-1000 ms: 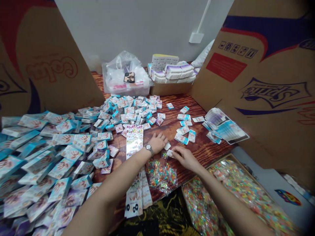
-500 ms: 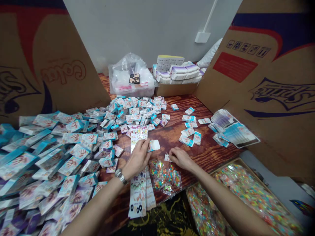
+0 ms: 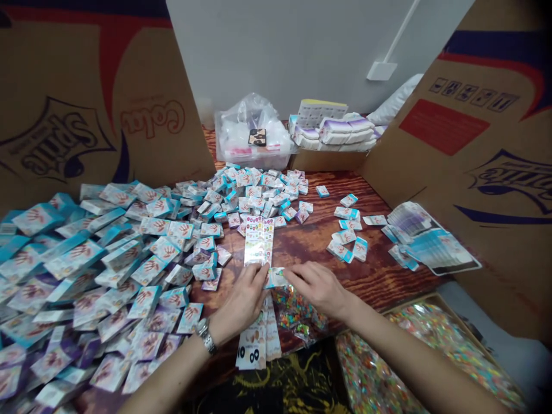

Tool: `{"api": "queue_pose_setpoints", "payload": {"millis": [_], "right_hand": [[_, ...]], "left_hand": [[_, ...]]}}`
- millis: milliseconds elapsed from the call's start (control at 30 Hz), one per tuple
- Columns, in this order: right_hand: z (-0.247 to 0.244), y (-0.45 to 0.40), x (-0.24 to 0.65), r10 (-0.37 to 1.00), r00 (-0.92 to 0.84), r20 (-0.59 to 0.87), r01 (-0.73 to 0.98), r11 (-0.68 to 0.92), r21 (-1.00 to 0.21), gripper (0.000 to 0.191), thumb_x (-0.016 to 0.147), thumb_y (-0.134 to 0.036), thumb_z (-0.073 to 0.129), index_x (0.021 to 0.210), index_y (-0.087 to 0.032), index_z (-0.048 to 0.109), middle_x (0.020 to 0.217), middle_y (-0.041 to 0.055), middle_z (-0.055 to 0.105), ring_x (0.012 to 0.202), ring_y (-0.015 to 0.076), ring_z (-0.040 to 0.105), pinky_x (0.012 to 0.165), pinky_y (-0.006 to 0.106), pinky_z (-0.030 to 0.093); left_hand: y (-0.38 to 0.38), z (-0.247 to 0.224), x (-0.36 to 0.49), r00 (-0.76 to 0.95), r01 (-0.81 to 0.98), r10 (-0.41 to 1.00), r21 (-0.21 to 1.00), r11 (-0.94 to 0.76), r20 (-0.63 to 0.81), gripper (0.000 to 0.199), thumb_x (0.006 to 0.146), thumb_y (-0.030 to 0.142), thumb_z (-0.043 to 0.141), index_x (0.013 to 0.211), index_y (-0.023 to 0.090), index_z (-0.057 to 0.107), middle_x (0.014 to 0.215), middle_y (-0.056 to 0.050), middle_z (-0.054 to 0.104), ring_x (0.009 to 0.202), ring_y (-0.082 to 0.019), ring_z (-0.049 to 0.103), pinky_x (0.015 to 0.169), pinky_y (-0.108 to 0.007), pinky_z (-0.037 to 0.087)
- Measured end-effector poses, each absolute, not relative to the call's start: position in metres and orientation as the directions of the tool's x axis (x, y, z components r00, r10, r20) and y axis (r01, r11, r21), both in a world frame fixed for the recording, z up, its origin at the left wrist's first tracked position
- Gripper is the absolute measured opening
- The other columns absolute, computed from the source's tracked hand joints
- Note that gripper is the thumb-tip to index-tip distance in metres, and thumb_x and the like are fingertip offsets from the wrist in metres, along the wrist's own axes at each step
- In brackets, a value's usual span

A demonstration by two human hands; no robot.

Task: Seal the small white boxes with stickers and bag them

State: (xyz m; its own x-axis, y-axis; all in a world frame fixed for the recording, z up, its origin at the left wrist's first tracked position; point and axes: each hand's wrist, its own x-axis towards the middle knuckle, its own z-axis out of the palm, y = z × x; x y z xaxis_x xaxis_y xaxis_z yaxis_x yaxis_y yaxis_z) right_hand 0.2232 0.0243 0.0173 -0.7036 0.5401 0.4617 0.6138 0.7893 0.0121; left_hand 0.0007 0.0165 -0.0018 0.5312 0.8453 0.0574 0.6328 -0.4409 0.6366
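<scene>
Left hand [image 3: 239, 302], right hand [image 3: 317, 287] pinch a carton [image 3: 276, 277] — sticker strip [image 3: 259, 241] behind (cartons [image 3: 129, 259] heaped left).

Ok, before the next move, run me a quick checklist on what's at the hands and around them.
1. Grip on the small blue-and-white carton between the left hand and right hand: cannot tell; fingers of both hands are at it.
2. Printed sheet strip: ok, lying just beyond the left hand.
3. Carton pile: not ok, its edge crowds the strip's left side.
4. Loose cartons: ok, apart from the right hand.
5. Bag of colourful pieces: cannot tell whether sealed.
</scene>
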Motion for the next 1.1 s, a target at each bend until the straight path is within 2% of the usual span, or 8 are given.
{"api": "queue_pose_setpoints", "payload": {"millis": [100, 233, 500, 633, 733, 800, 967, 1100], "right_hand": [[0.019, 0.025, 0.222, 0.447, -0.791, 0.419, 0.535, 0.836, 0.119, 0.023, 0.091, -0.010, 0.044, 0.107, -0.014, 0.060, 0.082, 0.0064, 0.063, 0.071, 0.0151, 0.056, 0.063, 0.029, 0.045], [0.027, 0.027, 0.219, 0.333, -0.856, 0.396, 0.421, 0.893, 0.158, 0.018, 0.090, -0.011, 0.048, 0.103, -0.012, 0.061, 0.081, 0.0052, 0.062, 0.071, 0.0137, 0.056, 0.063, 0.028, 0.046], [0.021, 0.024, 0.219, 0.336, -0.857, 0.391, 0.389, 0.919, 0.062, 0.018, 0.091, -0.012, 0.046, 0.100, -0.015, 0.061, 0.081, 0.0044, 0.063, 0.068, 0.0135, 0.055, 0.062, 0.027, 0.047], [0.020, 0.022, 0.216, 0.499, -0.768, 0.400, 0.444, 0.866, -0.228, 0.023, 0.091, -0.012, 0.044, 0.109, -0.014, 0.058, 0.091, 0.0083, 0.063, 0.081, 0.0158, 0.059, 0.070, 0.027, 0.051], [0.024, 0.019, 0.211, 0.688, -0.648, 0.326, 0.468, 0.697, -0.543, 0.026, 0.091, -0.015, 0.046, 0.116, -0.017, 0.054, 0.103, 0.0092, 0.062, 0.094, 0.0163, 0.059, 0.080, 0.028, 0.051], [0.024, 0.018, 0.207, 0.793, -0.545, 0.274, 0.473, 0.560, -0.680, 0.022, 0.090, -0.015, 0.047, 0.110, -0.019, 0.056, 0.098, 0.0070, 0.062, 0.091, 0.0162, 0.060, 0.079, 0.029, 0.051], [0.002, 0.013, 0.192, 0.966, -0.223, 0.132, 0.337, 0.203, -0.919, 0.010, 0.085, -0.021, 0.054, 0.094, -0.018, 0.057, 0.084, 0.0030, 0.061, 0.074, 0.0143, 0.061, 0.065, 0.026, 0.052], [-0.011, 0.007, 0.183, 0.991, -0.128, 0.031, 0.171, 0.053, -0.984, 0.013, 0.085, -0.027, 0.056, 0.094, -0.019, 0.053, 0.083, 0.0024, 0.062, 0.076, 0.0140, 0.062, 0.068, 0.025, 0.051]], "left_hand": [[0.013, 0.003, -0.002, 0.535, 0.621, 0.844, 0.659, -0.425, 0.040, 0.044, 0.090, 0.020, 0.041, 0.134, 0.021, 0.036, 0.116, -0.011, 0.048, 0.107, -0.023, 0.048, 0.093, -0.042, 0.043], [0.011, 0.008, -0.003, 0.545, 0.624, 0.838, 0.665, -0.411, 0.007, 0.043, 0.088, 0.020, 0.044, 0.131, 0.021, 0.040, 0.112, -0.009, 0.050, 0.101, -0.023, 0.050, 0.089, -0.041, 0.045], [0.009, 0.005, -0.002, 0.552, 0.570, 0.834, 0.723, -0.390, 0.014, 0.043, 0.089, 0.023, 0.046, 0.131, 0.021, 0.038, 0.115, -0.010, 0.048, 0.107, -0.023, 0.050, 0.093, -0.040, 0.044], [0.008, 0.003, -0.001, 0.542, 0.576, 0.839, 0.704, -0.415, 0.052, 0.045, 0.088, 0.022, 0.047, 0.131, 0.021, 0.036, 0.115, -0.010, 0.047, 0.106, -0.024, 0.049, 0.093, -0.041, 0.044], [0.005, 0.000, 0.002, 0.515, 0.617, 0.852, 0.646, -0.450, 0.101, 0.047, 0.087, 0.017, 0.047, 0.132, 0.020, 0.035, 0.115, -0.011, 0.046, 0.105, -0.025, 0.048, 0.090, -0.042, 0.045], [0.002, -0.002, 0.004, 0.500, 0.641, 0.855, 0.604, -0.473, 0.139, 0.051, 0.086, 0.012, 0.044, 0.135, 0.020, 0.032, 0.116, -0.012, 0.045, 0.107, -0.026, 0.046, 0.091, -0.043, 0.045], [-0.003, -0.003, 0.013, 0.456, 0.677, 0.869, 0.558, -0.480, 0.194, 0.053, 0.086, 0.008, 0.041, 0.136, 0.017, 0.028, 0.117, -0.014, 0.045, 0.111, -0.026, 0.043, 0.093, -0.043, 0.043], [-0.004, -0.005, 0.016, 0.433, 0.686, 0.874, 0.550, -0.477, 0.218, 0.051, 0.085, 0.008, 0.043, 0.134, 0.013, 0.030, 0.118, -0.016, 0.044, 0.113, -0.027, 0.041, 0.094, -0.043, 0.043]]}}
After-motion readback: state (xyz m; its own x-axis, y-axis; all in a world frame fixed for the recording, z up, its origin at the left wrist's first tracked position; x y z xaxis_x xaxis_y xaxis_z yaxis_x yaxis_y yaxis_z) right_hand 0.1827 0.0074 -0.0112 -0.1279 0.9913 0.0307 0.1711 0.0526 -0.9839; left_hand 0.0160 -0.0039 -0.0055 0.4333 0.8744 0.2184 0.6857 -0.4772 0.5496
